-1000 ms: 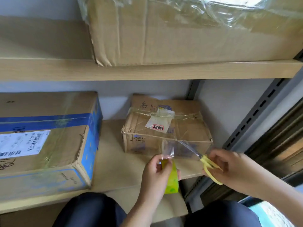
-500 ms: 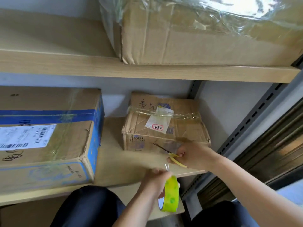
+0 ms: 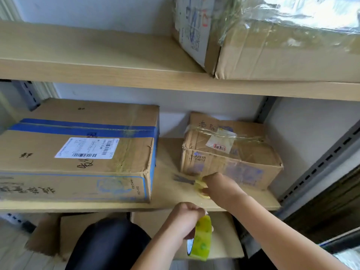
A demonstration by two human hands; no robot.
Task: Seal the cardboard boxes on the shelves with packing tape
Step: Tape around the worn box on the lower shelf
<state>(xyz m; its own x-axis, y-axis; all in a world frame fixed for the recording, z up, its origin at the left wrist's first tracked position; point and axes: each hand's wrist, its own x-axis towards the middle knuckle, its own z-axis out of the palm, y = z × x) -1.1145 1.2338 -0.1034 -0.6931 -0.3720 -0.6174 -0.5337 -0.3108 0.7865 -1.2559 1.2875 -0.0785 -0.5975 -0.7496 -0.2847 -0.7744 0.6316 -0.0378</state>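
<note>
Cardboard boxes, left to right on the middle shelf (image 3: 167, 193): large box with blue tape and a shipping label (image 3: 78, 151) on the left, small taped box with a red-stamped sticker (image 3: 229, 152) on the right, well apart. A third, plastic-wrapped box (image 3: 272, 39) sits on the upper shelf (image 3: 97, 73), right side.

Your left hand (image 3: 186, 219) is below the middle shelf's front edge, forearm rising from bottom centre, fingers curled tight around the yellow-green packing tape roll (image 3: 200, 237). The roll hangs on edge under the fist.

Your right hand (image 3: 222, 189) reaches in from the lower right, forearm angled up-left, and sits low over the shelf board just in front of the small box's lower left corner. Fingers are closed on the yellow handles of the scissors (image 3: 192, 184); blades point left along the board, blurred, so can't tell if they're touching it.
</note>
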